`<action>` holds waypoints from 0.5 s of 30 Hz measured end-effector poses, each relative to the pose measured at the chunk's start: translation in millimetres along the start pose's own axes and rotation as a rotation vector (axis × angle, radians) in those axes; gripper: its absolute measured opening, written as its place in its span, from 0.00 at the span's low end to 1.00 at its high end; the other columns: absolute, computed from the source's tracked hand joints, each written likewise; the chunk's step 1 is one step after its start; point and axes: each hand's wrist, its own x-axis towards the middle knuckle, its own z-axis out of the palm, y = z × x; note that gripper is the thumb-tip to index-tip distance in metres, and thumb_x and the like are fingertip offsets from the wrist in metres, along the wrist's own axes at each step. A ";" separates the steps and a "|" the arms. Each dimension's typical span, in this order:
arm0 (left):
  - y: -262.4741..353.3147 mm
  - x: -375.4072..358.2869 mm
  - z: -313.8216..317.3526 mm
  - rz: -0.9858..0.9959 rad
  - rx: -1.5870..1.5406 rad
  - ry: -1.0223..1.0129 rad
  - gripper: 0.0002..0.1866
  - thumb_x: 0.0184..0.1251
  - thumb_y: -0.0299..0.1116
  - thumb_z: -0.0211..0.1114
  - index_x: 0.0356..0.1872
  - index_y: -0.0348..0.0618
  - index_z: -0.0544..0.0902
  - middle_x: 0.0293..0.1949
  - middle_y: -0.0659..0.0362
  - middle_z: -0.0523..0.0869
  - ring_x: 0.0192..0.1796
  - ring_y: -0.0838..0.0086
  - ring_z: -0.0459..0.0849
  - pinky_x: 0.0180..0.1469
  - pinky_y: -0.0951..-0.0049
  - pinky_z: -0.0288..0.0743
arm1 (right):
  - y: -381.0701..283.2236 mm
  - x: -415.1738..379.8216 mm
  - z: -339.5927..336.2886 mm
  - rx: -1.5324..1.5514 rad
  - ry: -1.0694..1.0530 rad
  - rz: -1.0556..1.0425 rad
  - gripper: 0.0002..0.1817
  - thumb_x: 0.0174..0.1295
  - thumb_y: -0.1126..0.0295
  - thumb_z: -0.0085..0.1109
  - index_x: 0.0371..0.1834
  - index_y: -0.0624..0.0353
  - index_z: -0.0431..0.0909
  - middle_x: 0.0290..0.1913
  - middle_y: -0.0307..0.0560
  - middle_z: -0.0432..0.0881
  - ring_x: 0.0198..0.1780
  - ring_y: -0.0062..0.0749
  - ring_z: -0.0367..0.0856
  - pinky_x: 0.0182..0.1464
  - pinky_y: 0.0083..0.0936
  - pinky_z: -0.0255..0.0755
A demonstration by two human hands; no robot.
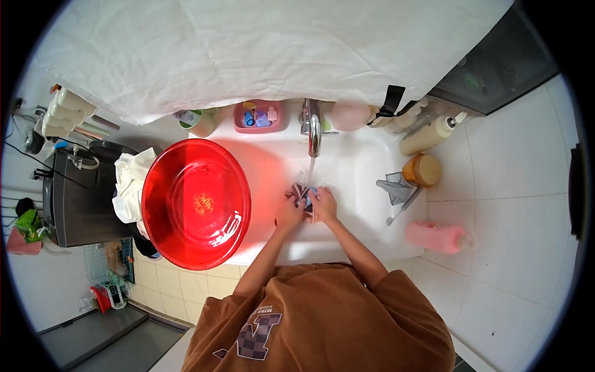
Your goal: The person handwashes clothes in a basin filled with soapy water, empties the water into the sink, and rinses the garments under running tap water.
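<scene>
Under the running tap (314, 137), a small bunched cloth (301, 193) with dark, pinkish and blue patches is between my two hands in the white sink (365, 232). My left hand (289, 214) is closed on its left side, and my right hand (324, 205) grips the right side. A thin water stream (311, 168) falls onto or just behind the cloth. The folds hide what kind of garment it is, and some of my fingertips are out of sight.
A large red basin (196, 251) stands left of the sink, beside white cloth (131, 186). Behind the sink sits a pink tray (258, 128) of small items. On the right are a pink bottle (435, 237), an amber jar (423, 170), a pump bottle (427, 136) and a grey cloth (396, 188).
</scene>
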 end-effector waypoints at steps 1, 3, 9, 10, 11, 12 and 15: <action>10.2 -7.0 -8.8 0.122 0.174 0.064 0.20 0.54 0.44 0.54 0.32 0.33 0.75 0.30 0.42 0.77 0.35 0.54 0.78 0.38 0.61 0.71 | 9.4 2.4 2.0 0.032 0.152 -0.111 0.17 0.49 0.58 0.54 0.38 0.58 0.74 0.47 0.52 0.71 0.45 0.45 0.71 0.39 0.35 0.66; -2.8 -3.8 -0.1 0.039 0.161 0.004 0.19 0.51 0.42 0.56 0.38 0.36 0.74 0.43 0.42 0.73 0.46 0.53 0.74 0.48 0.56 0.65 | 3.7 -3.1 -10.6 -0.066 0.109 -0.146 0.22 0.45 0.63 0.56 0.46 0.54 0.70 0.57 0.47 0.62 0.56 0.47 0.61 0.48 0.41 0.60; -36.1 2.6 24.4 0.376 0.647 0.206 0.35 0.49 0.40 0.59 0.61 0.52 0.56 0.63 0.53 0.51 0.64 0.50 0.45 0.58 0.41 0.41 | 19.5 -23.8 -12.4 -0.582 0.037 -0.661 0.28 0.44 0.61 0.56 0.52 0.50 0.67 0.63 0.43 0.53 0.64 0.47 0.47 0.59 0.51 0.43; -37.6 1.7 25.9 0.377 0.647 0.208 0.35 0.49 0.40 0.59 0.61 0.52 0.56 0.63 0.53 0.51 0.64 0.50 0.45 0.58 0.41 0.41 | 24.3 -22.3 -15.7 -0.547 -0.024 -0.755 0.27 0.43 0.61 0.57 0.51 0.51 0.68 0.63 0.41 0.53 0.64 0.47 0.46 0.60 0.51 0.40; -40.1 0.8 28.6 0.447 0.616 0.169 0.35 0.50 0.40 0.58 0.61 0.53 0.56 0.64 0.54 0.50 0.65 0.49 0.44 0.58 0.41 0.40 | 29.2 -19.0 -18.1 -0.548 -0.023 -0.756 0.27 0.43 0.61 0.57 0.51 0.51 0.68 0.63 0.41 0.53 0.64 0.47 0.46 0.60 0.51 0.40; -41.9 1.8 30.4 0.515 0.583 0.131 0.34 0.50 0.40 0.57 0.62 0.53 0.55 0.64 0.55 0.50 0.65 0.49 0.43 0.59 0.41 0.38 | 32.8 -13.8 -20.2 -0.531 -0.006 -0.714 0.27 0.43 0.61 0.57 0.50 0.52 0.69 0.63 0.41 0.54 0.64 0.47 0.46 0.61 0.51 0.39; -52.2 14.2 16.1 0.546 0.643 0.054 0.34 0.52 0.44 0.55 0.62 0.54 0.54 0.64 0.53 0.51 0.65 0.48 0.41 0.60 0.42 0.35 | 23.3 -14.7 -11.5 -0.530 0.156 -0.591 0.25 0.41 0.62 0.58 0.48 0.54 0.71 0.62 0.41 0.56 0.64 0.47 0.47 0.60 0.53 0.39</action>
